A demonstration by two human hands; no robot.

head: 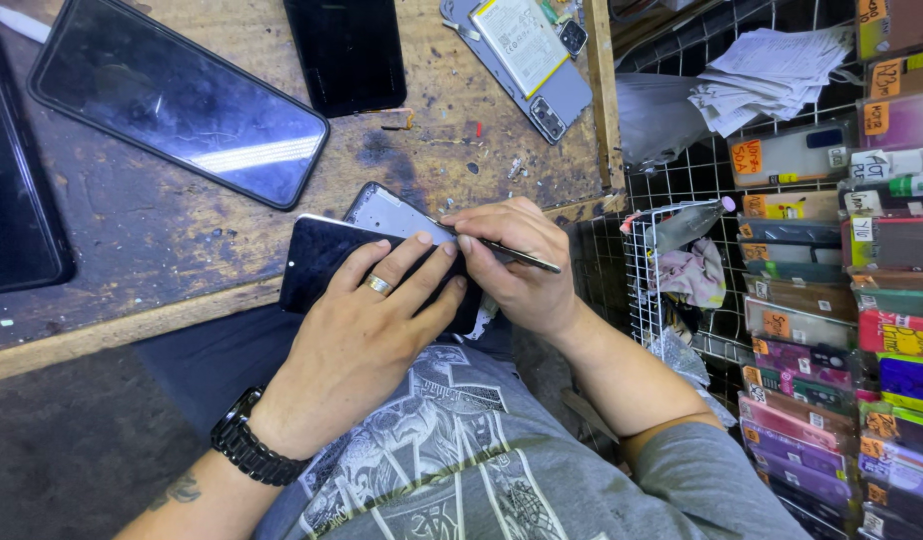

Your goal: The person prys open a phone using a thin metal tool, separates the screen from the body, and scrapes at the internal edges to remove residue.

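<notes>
My left hand [367, 325], with a ring and a black wristwatch, lies flat over a black phone screen panel [322, 255] at the bench's near edge. Under the panel a grey phone frame [392, 212] sticks out toward the bench. My right hand [517, 265] pinches a thin metal tool [522, 257], whose tip meets the seam between panel and frame. Both hands touch at the fingertips above my lap.
On the worn wooden bench [182, 230] lie a large dark phone [177, 100], another dark screen [347, 50], a tablet edge [12, 190] and an opened phone with its battery showing [527, 55]. A wire rack [682, 270] and stacked phone cases [862, 330] stand at the right.
</notes>
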